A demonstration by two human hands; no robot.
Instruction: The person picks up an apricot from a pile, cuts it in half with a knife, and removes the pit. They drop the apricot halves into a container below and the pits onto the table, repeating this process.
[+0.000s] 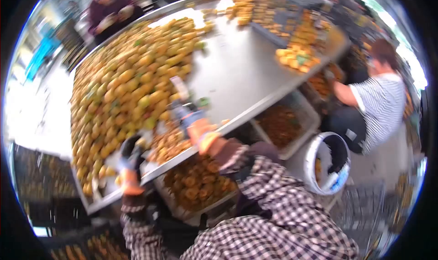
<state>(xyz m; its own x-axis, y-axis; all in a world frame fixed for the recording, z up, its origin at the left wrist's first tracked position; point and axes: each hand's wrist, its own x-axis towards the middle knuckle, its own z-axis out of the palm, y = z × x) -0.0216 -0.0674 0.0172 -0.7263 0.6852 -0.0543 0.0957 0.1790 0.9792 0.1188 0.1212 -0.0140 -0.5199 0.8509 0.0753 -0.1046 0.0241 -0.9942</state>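
Yellow-orange fruits [132, 84], which look like apricots, cover much of the metal table. At its near edge is my left hand [131, 156] in a dark and grey glove. Motion smears its fingers, and a grip cannot be made out. My right hand [189, 115], in a grey-blue glove, reaches over the table beside the fruits. A pale flat strip [179, 87] sticks out beyond its fingers and seems held; its kind is too blurred to tell. Between my hands lies a heap of smaller orange-brown pieces [166, 143].
Under the table edge are a crate of cut fruit [196, 182] and another bin of brown-orange pieces [280, 125]. A white bucket [312, 162] stands at right. Beside it sits a person in a striped shirt [381, 102]. A grey crate [269, 34] rests on the table's far end.
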